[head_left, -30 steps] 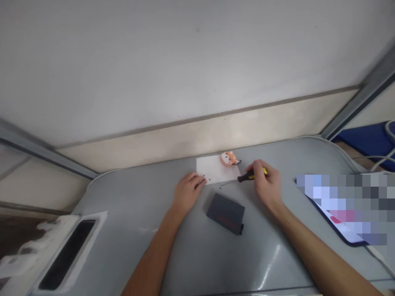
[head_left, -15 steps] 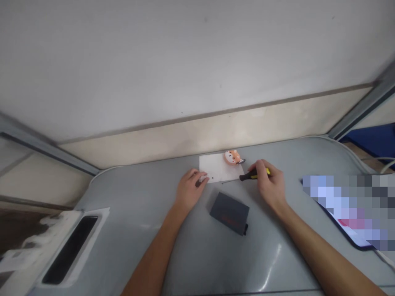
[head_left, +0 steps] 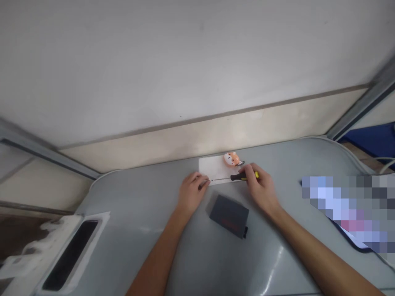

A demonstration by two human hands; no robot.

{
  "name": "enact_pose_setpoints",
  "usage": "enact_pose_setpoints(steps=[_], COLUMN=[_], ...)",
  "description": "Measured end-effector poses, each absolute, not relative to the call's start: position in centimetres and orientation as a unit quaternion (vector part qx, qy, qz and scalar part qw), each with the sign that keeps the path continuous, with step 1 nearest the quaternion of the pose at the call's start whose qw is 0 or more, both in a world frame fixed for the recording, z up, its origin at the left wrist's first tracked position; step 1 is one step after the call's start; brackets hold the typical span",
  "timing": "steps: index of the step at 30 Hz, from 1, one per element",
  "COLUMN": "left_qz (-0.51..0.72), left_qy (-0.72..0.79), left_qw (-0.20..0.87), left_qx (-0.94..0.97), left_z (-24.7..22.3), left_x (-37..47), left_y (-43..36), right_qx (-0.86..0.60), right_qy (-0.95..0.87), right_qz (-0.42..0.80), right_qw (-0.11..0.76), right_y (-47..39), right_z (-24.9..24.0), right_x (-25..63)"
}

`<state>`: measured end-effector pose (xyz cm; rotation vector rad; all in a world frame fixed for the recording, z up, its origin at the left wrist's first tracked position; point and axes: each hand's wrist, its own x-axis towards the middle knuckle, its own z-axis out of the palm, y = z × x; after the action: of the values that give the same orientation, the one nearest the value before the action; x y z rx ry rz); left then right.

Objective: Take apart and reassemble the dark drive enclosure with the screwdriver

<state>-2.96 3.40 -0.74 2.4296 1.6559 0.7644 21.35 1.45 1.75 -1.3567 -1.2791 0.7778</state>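
My right hand grips a screwdriver with a black and yellow handle. Its thin shaft lies nearly level over a white sheet of paper, pointing left. Close to the tip is a tiny dark speck, too small to name. At the paper's lower left corner, my left hand rests with thumb and fingers drawn together. Something dark shows between them, but I cannot make it out. An orange and white animal-faced case with a metal clip sits on the paper's right part.
A dark grey box with a black tab lies nearer me on the grey table. At the left, a black phone-like slab rests on a white surface. A lit, blurred-out screen stands at the right; a wall rises behind.
My right hand has moved left with the screwdriver, bringing its tip across the paper to the dark speck beside my left fingers. My left hand has barely shifted.
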Motion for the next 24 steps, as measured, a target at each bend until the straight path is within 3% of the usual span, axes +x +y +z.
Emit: enact_pose_setpoints(steps=[24], left_qz=[0.281], left_qy=[0.538], left_qw=[0.014], left_qx=[0.795], left_z=[-0.93], left_x=[-2.50], left_y=[3.88], right_qx=[-0.543], right_qy=[-0.562], right_qz=[0.332], right_qw=[0.528], right_y=[1.25], right_z=[1.50], right_x=[21.12])
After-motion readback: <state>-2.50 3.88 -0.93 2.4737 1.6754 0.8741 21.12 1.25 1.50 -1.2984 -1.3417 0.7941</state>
